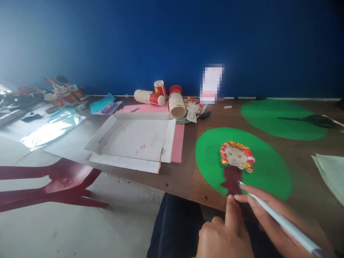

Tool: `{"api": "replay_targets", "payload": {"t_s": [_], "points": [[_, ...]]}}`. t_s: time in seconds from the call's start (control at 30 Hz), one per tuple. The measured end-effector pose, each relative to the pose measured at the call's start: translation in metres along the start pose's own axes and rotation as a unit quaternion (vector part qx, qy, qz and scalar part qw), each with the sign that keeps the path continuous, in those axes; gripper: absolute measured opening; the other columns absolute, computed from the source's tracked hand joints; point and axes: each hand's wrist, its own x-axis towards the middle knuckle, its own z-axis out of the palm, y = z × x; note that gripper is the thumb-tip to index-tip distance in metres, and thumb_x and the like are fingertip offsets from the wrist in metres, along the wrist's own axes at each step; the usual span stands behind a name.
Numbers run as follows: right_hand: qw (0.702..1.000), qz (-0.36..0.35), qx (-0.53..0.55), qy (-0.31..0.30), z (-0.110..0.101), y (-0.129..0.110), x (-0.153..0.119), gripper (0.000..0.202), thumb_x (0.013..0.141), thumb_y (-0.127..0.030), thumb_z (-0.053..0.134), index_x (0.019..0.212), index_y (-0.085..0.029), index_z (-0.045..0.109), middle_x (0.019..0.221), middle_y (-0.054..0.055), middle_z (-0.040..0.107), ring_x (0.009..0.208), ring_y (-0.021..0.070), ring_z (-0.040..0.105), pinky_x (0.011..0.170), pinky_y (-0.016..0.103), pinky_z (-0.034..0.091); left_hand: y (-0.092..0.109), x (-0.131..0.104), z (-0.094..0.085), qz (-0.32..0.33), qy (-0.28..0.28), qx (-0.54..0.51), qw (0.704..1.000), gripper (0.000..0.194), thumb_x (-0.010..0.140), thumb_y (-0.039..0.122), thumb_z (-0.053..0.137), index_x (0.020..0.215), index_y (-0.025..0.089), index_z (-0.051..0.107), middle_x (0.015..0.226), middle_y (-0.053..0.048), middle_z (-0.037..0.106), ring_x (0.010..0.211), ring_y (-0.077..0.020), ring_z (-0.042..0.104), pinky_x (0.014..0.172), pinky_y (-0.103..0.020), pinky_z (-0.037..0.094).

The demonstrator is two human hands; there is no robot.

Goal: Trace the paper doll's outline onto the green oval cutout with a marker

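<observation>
A dark red paper cutout (231, 178) with a jagged edge lies on a green paper oval (209, 147) at the table's front edge. Above it sits a paper-cup face (236, 157) with a drawn face and a frill of curled red and yellow strips. My left hand (225, 233) presses the cutout's lower end with its index finger, the other fingers curled. My right hand (279, 218) grips a white pen (285, 224), its tip at the cutout's right edge. The thumb of my right hand is close to my left fingertip.
A shallow white box lid (134, 139) lies left on pink paper (178, 143). Behind stand stacked paper cups (177, 105) and a second cup face (192, 107). Scissors (317, 120) rest on another green oval (268, 125). A red chair (67, 175) stands at left.
</observation>
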Motion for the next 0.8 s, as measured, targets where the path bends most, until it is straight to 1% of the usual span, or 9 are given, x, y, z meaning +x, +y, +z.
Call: {"api": "replay_targets", "payload": {"t_s": [0.07, 0.13, 0.2, 0.27, 0.37, 0.5, 0.57, 0.7, 0.8], "points": [[1.0, 0.007, 0.016, 0.012, -0.002, -0.004, 0.004, 0.027, 0.101, -0.033, 0.063, 0.126, -0.035, 0.073, 0.097, -0.007, 0.085, 0.076, 0.0169, 0.082, 0.079, 0.021, 0.066, 0.003, 0.002, -0.003, -0.024, -0.01, -0.015, 1.0, 0.04, 0.109, 0.038, 0.056, 0.148, 0.036, 0.067, 0.061, -0.001, 0.064, 0.044, -0.0177, 0.057, 0.043, -0.026, 0.048], [0.999, 0.009, 0.027, 0.02, -0.001, -0.008, 0.009, 0.028, 0.101, -0.032, 0.063, 0.127, -0.038, 0.073, 0.102, -0.006, 0.084, 0.08, 0.0176, 0.082, 0.08, 0.023, 0.067, 0.005, 0.003, -0.005, -0.031, -0.017, -0.025, 0.999, 0.04, 0.11, 0.039, 0.054, 0.147, 0.035, 0.068, 0.06, -0.001, 0.062, 0.044, -0.0187, 0.058, 0.042, -0.026, 0.047], [0.999, 0.006, 0.037, 0.017, 0.001, -0.01, 0.014, 0.028, 0.101, -0.032, 0.063, 0.126, -0.039, 0.074, 0.11, -0.005, 0.083, 0.087, 0.0181, 0.082, 0.08, 0.024, 0.066, 0.006, 0.003, -0.005, -0.017, -0.025, -0.029, 0.999, 0.042, 0.109, 0.038, 0.055, 0.149, 0.032, 0.067, 0.062, -0.002, 0.062, 0.045, -0.0187, 0.059, 0.042, -0.026, 0.046], [0.999, 0.011, 0.038, 0.0, 0.005, -0.008, 0.017, 0.025, 0.101, -0.033, 0.062, 0.121, -0.038, 0.076, 0.111, -0.005, 0.083, 0.091, 0.0172, 0.081, 0.079, 0.022, 0.065, 0.008, 0.004, -0.003, 0.001, -0.036, -0.028, 0.999, 0.045, 0.108, 0.037, 0.055, 0.15, 0.028, 0.066, 0.065, -0.003, 0.063, 0.045, -0.0181, 0.058, 0.042, -0.027, 0.046], [0.997, 0.054, 0.035, -0.043, 0.008, -0.003, 0.016, 0.018, 0.1, -0.041, 0.063, 0.106, -0.034, 0.079, 0.1, -0.004, 0.084, 0.085, 0.017, 0.082, 0.074, 0.019, 0.065, 0.015, 0.007, 0.001, -0.001, -0.079, -0.017, 0.997, 0.047, 0.105, 0.036, 0.057, 0.149, 0.024, 0.067, 0.07, -0.006, 0.065, 0.046, -0.0193, 0.058, 0.042, -0.029, 0.046], [0.986, 0.133, 0.045, -0.09, 0.005, -0.001, 0.016, 0.028, 0.098, -0.051, 0.061, 0.092, -0.03, 0.078, 0.084, -0.001, 0.082, 0.069, 0.0182, 0.08, 0.064, 0.021, 0.064, 0.024, 0.011, 0.004, -0.031, -0.134, -0.004, 0.99, 0.05, 0.101, 0.035, 0.062, 0.15, 0.023, 0.067, 0.077, -0.009, 0.069, 0.05, -0.0198, 0.061, 0.044, -0.028, 0.047], [0.985, 0.139, 0.049, -0.093, 0.004, -0.004, 0.019, 0.027, 0.096, -0.052, 0.062, 0.09, -0.03, 0.077, 0.081, -0.001, 0.082, 0.067, 0.0179, 0.079, 0.062, 0.021, 0.063, 0.025, 0.01, 0.005, -0.017, -0.139, -0.007, 0.99, 0.051, 0.1, 0.035, 0.063, 0.149, 0.025, 0.067, 0.083, -0.011, 0.072, 0.052, -0.0194, 0.062, 0.045, -0.029, 0.049], [0.989, 0.122, 0.056, -0.066, 0.007, -0.012, 0.028, 0.023, 0.093, -0.047, 0.062, 0.084, -0.031, 0.076, 0.075, -0.004, 0.08, 0.062, 0.015, 0.077, 0.059, 0.017, 0.061, 0.024, 0.007, 0.007, 0.011, -0.124, -0.012, 0.992, 0.05, 0.098, 0.038, 0.064, 0.146, 0.024, 0.07, 0.091, -0.013, 0.075, 0.053, -0.0216, 0.065, 0.045, -0.032, 0.05], [0.99, 0.114, 0.038, -0.067, 0.009, -0.013, 0.029, 0.022, 0.093, -0.047, 0.063, 0.084, -0.032, 0.076, 0.075, -0.006, 0.08, 0.062, 0.0132, 0.077, 0.057, 0.015, 0.059, 0.023, 0.007, 0.007, -0.021, -0.11, -0.014, 0.994, 0.056, 0.096, 0.042, 0.065, 0.148, 0.023, 0.069, 0.079, -0.012, 0.072, 0.049, -0.0231, 0.063, 0.043, -0.032, 0.048]]}}
